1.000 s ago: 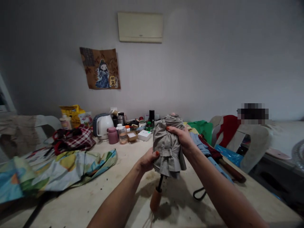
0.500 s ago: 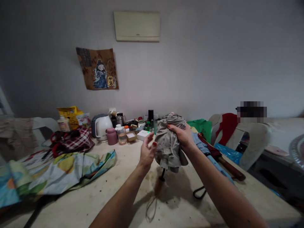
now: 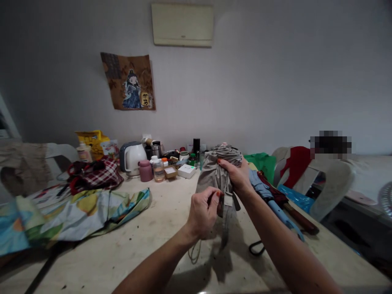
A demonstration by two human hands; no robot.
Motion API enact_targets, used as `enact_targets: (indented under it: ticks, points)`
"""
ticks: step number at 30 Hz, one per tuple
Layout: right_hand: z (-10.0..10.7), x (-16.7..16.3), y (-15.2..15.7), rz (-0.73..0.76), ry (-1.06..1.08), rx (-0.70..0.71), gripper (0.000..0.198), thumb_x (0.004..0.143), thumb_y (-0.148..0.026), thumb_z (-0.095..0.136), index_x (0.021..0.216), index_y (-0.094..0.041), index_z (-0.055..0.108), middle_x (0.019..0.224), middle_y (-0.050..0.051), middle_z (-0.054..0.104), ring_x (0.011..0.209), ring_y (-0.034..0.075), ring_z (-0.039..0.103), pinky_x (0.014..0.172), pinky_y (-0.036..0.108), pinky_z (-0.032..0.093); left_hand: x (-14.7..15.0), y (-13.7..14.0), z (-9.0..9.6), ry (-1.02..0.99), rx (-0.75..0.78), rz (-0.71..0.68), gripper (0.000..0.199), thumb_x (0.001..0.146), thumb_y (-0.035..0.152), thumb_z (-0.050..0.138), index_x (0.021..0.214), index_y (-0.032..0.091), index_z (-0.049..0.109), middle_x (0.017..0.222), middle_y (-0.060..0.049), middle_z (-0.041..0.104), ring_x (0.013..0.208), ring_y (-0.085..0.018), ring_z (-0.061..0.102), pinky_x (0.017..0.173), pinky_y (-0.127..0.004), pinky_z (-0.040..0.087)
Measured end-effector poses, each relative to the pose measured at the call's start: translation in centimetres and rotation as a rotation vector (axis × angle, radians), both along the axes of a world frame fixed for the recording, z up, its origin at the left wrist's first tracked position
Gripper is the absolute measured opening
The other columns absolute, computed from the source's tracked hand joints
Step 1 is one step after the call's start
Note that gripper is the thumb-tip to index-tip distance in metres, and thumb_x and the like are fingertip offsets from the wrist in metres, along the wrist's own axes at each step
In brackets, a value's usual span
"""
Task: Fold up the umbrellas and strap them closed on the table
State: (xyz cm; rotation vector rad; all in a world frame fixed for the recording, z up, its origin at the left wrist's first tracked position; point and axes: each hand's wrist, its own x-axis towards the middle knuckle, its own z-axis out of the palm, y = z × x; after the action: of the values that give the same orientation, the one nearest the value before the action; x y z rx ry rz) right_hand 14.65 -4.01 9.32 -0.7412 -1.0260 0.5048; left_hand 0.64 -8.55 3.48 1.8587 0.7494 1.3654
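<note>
A grey folding umbrella (image 3: 214,173), its fabric bunched and loosely folded, is held above the table in front of me. My right hand (image 3: 238,172) wraps around its upper right side, thumb across the folds. Lower down, my left hand (image 3: 203,210) is closed, pinching at the fabric edge beside a pale strap (image 3: 228,200) that hangs down the front. The umbrella's handle is hidden behind my left hand, and a thin wrist loop (image 3: 194,252) shows below it.
To the left lies a patterned umbrella (image 3: 82,220) with its fabric spread. A blue umbrella (image 3: 281,218) and a dark red one with a wooden handle (image 3: 303,220) lie right. Behind stand a kettle (image 3: 134,159), a pink jar (image 3: 145,170) and several bottles. A person sits beyond the chairs.
My left hand has moved down and right from the umbrella's left side and closed on its fabric. The strap now hangs in front. My right hand keeps its hold; the view has tilted slightly down.
</note>
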Motion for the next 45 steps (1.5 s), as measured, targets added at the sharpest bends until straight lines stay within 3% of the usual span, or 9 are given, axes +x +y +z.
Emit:
enact_targets:
  ticks: [4,12,22,26,29,31,34,38,45]
  points:
    - [0.1,-0.2,-0.1,0.004,0.007,0.008,0.050,0.059,-0.028,0.081,0.107,-0.022,0.067,0.103,0.005,0.073,0.095,0.025,0.067,0.096,0.044,0.051,0.0,0.1,-0.1,0.098,-0.001,0.180,0.016,0.078,0.027,0.067,0.088,0.016,0.074,0.056,0.002,0.058,0.052,-0.012,0.050,0.052,-0.024,0.038]
    - [0.0,-0.7,-0.6,-0.017,-0.018,0.028,0.048,0.060,-0.029,0.082,0.105,-0.021,0.068,0.102,0.005,0.073,0.092,0.024,0.067,0.093,0.042,0.053,0.3,-0.9,-0.7,0.319,0.443,0.461,0.006,0.074,0.019,0.069,0.080,0.020,0.068,0.086,-0.006,0.059,0.077,-0.020,0.058,0.067,-0.030,0.046]
    - [0.1,-0.5,-1.2,-0.027,-0.010,0.051,0.059,0.060,-0.027,0.083,0.115,-0.020,0.063,0.107,0.006,0.073,0.096,0.023,0.068,0.097,0.041,0.051,-0.5,-0.6,0.6,0.174,0.206,0.230,0.015,0.072,0.009,0.063,0.066,0.019,0.053,0.076,-0.001,0.056,0.071,-0.016,0.055,0.067,-0.029,0.044]
    - [0.1,-0.3,-0.9,0.020,0.046,0.076,0.059,0.060,-0.024,0.082,0.116,-0.020,0.064,0.109,0.007,0.073,0.095,0.022,0.069,0.099,0.041,0.051,-0.3,0.5,-0.2,0.142,0.287,0.347,0.009,0.077,0.012,0.059,0.081,0.019,0.055,0.084,-0.004,0.059,0.082,-0.020,0.057,0.076,-0.034,0.047]
    - [0.2,-0.1,-0.9,0.011,0.081,0.051,0.056,0.059,-0.023,0.082,0.112,-0.018,0.065,0.107,0.008,0.073,0.096,0.023,0.069,0.098,0.042,0.052,-0.4,1.4,-0.3,0.019,0.371,0.400,0.056,0.071,0.028,0.075,0.121,0.014,0.052,0.125,-0.017,0.057,0.122,-0.031,0.050,0.106,-0.049,0.040]
    - [0.3,-0.2,-1.2,0.036,0.060,0.034,0.055,0.059,-0.025,0.082,0.110,-0.018,0.066,0.106,0.008,0.073,0.097,0.024,0.069,0.098,0.041,0.052,-0.4,2.0,-0.3,-0.031,0.300,0.302,0.099,0.059,0.032,0.085,0.142,0.011,0.036,0.148,-0.022,0.040,0.141,-0.036,0.033,0.118,-0.052,0.025]
    - [0.5,-0.6,-1.7,0.089,0.058,0.011,0.053,0.057,-0.027,0.084,0.106,-0.017,0.068,0.101,0.007,0.074,0.092,0.023,0.069,0.092,0.039,0.055,-0.2,3.4,-1.2,-0.116,0.018,-0.017,0.117,0.052,0.028,0.088,0.150,0.013,0.026,0.156,-0.022,0.035,0.144,-0.037,0.033,0.120,-0.052,0.024]
    - [0.6,-1.6,-1.9,0.224,0.177,-0.034,0.048,0.053,-0.024,0.087,0.098,-0.015,0.071,0.089,0.004,0.075,0.077,0.019,0.069,0.077,0.033,0.058,0.5,5.0,-3.6,-0.282,-0.401,-0.534,0.090,0.049,0.034,0.092,0.128,0.008,0.055,0.127,-0.022,0.065,0.121,-0.040,0.059,0.105,-0.052,0.044]
    - [0.6,-2.8,-1.7,0.416,0.267,-0.106,0.042,0.051,-0.023,0.087,0.088,-0.016,0.070,0.086,0.003,0.075,0.074,0.018,0.069,0.074,0.031,0.059,0.2,4.8,-4.3,-0.421,-0.401,-0.621,0.065,0.046,0.024,0.093,0.106,0.013,0.070,0.103,-0.012,0.075,0.106,-0.033,0.067,0.097,-0.042,0.050]
